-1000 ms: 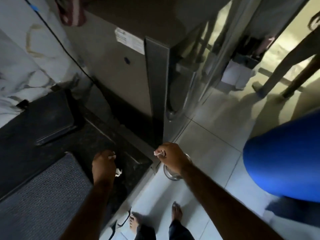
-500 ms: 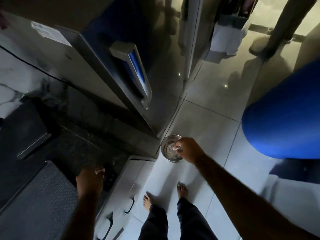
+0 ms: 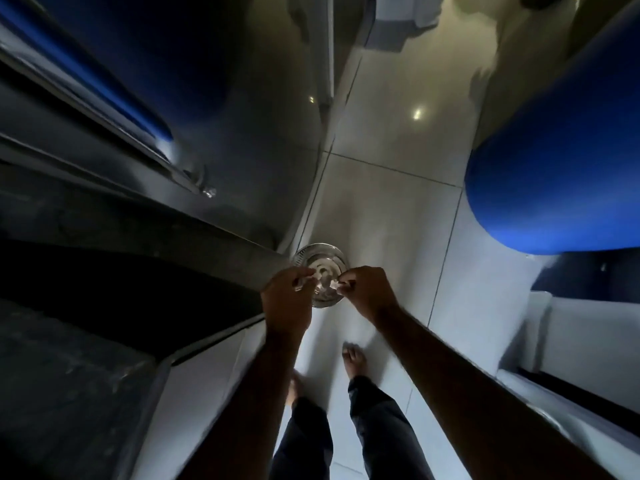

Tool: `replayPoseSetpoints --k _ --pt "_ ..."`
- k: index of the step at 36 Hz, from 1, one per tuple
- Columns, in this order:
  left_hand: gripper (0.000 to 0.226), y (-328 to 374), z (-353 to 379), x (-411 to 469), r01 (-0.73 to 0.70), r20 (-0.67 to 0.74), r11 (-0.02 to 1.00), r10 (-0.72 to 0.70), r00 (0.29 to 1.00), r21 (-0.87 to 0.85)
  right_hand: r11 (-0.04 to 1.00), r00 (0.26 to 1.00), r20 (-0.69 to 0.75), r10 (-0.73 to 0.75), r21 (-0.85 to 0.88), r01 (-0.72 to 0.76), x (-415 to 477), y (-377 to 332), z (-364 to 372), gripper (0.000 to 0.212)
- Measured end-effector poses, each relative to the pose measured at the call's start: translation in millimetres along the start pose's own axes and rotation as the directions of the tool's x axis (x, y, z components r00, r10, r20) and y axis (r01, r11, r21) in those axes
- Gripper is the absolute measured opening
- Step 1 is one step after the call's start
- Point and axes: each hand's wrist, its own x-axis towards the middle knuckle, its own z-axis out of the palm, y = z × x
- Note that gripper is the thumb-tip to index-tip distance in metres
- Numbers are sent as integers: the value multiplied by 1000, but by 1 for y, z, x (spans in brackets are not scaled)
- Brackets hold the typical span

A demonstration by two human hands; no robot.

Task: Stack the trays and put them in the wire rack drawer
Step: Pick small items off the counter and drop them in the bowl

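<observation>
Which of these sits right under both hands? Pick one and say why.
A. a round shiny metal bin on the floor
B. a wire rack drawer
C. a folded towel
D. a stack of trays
A: the left hand and right hand meet above a round metal bin standing on the tiled floor, each hand pinching a small pale scrap; no trays, rack or towel are in view there.

Dim kitchen: glossy pale floor tiles (image 3: 391, 209), dark countertop (image 3: 104, 271), steel fridge (image 3: 242, 98), white cabinets (image 3: 194, 393).
</observation>
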Motion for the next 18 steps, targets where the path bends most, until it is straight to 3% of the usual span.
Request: replayPoseSetpoints --k 3,8,12,15,18 --pt "15 -57 54 34 103 61 994 -104 993 27 998 999 -2 50 23 -50 32 29 38 14" --pt "15 -149 114 79 76 178 977 -112 978 200 969 976 -12 217 120 -214 80 75 105 17" --pt "16 -195 140 105 105 154 970 -141 978 217 948 960 27 277 153 -278 112 98 142 19" --pt "18 -214 150 117 96 152 971 -131 980 220 919 955 50 294 261 -296 121 109 160 36" --pt "20 -219 143 117 66 114 981 -88 990 180 945 956 42 289 144 -292 112 113 167 47"
